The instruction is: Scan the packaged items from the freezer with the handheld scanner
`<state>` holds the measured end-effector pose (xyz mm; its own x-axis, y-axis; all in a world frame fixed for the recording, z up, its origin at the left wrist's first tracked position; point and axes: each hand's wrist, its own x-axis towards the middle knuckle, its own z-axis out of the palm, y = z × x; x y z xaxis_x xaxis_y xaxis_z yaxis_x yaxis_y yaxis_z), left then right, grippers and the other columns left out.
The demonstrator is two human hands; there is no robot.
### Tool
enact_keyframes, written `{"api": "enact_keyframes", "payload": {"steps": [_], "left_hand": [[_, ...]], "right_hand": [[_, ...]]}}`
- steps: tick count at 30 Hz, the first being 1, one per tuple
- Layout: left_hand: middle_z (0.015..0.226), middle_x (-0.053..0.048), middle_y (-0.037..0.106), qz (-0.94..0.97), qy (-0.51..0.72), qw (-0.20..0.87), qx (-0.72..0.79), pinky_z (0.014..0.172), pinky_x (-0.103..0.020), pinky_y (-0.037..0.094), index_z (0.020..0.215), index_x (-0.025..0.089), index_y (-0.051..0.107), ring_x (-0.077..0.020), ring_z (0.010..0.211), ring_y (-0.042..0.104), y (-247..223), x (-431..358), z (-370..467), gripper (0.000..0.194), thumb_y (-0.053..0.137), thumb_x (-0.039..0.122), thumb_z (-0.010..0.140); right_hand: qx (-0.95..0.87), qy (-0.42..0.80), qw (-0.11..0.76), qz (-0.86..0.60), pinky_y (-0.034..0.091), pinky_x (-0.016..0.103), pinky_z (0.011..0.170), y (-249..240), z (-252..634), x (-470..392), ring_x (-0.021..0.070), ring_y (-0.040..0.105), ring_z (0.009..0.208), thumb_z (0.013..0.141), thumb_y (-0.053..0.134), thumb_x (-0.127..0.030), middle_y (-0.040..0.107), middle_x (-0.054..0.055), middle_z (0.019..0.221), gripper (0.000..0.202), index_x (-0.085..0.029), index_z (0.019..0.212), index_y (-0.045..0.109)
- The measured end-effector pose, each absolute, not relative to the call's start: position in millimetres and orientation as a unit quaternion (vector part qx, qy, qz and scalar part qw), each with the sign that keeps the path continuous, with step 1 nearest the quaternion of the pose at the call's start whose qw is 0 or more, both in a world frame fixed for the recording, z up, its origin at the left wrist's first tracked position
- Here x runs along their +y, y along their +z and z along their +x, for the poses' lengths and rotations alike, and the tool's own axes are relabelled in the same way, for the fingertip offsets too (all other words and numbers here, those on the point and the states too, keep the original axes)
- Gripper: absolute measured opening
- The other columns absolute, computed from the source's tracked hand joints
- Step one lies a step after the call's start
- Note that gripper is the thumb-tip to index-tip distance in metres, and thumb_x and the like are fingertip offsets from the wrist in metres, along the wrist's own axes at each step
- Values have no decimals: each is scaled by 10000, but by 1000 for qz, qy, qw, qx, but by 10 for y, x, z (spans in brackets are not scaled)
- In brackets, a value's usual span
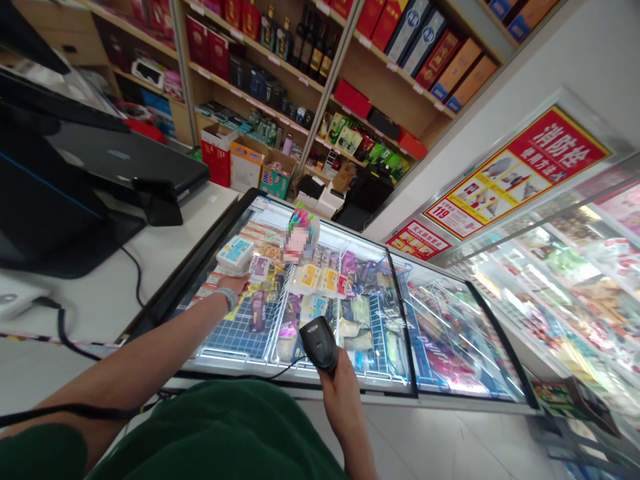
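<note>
My right hand is wrapped round a black handheld scanner, its head over the glass-topped freezer; a thin cable runs from it to the left. My left hand, with a band at the wrist, reaches over the freezer's left part. It is beside a clear tub with a blue label and a small purple-labelled tub; whether its fingers grip a tub is unclear. More tubs with yellow labels and one with a blue label lie to the right, near a colourful package.
On the left, a white counter carries black electronic equipment with cables. Shelves with bottles and boxes stand behind the freezer. A red and yellow sign hangs on the wall at the right.
</note>
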<state>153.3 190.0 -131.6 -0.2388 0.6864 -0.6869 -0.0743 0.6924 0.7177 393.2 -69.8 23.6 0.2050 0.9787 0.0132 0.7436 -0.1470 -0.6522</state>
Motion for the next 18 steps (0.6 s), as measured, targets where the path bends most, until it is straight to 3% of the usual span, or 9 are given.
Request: {"api": "enact_keyframes", "payload": {"steps": [11, 18], "left_hand": [[1163, -82, 619, 303, 212, 629, 684, 818, -396, 546, 1193, 159, 572, -185, 963, 630, -1264, 1543, 1846, 365, 568, 391, 911], [1147, -78, 626, 438, 92, 655, 609, 824, -396, 543, 1174, 158, 583, -184, 960, 630, -1268, 1189, 2463, 356, 572, 394, 908]], "right_hand": [[-569, 200, 303, -738, 470, 399, 901, 114, 4011, -866, 257, 590, 1026, 824, 502, -138, 636, 112, 1089, 373, -174, 1192, 554], [-507, 204, 331, -769, 508, 374, 825, 40, 4181, -1100, 253, 630, 948, 838, 542, -224, 655, 113, 1013, 302, -154, 1131, 564]]}}
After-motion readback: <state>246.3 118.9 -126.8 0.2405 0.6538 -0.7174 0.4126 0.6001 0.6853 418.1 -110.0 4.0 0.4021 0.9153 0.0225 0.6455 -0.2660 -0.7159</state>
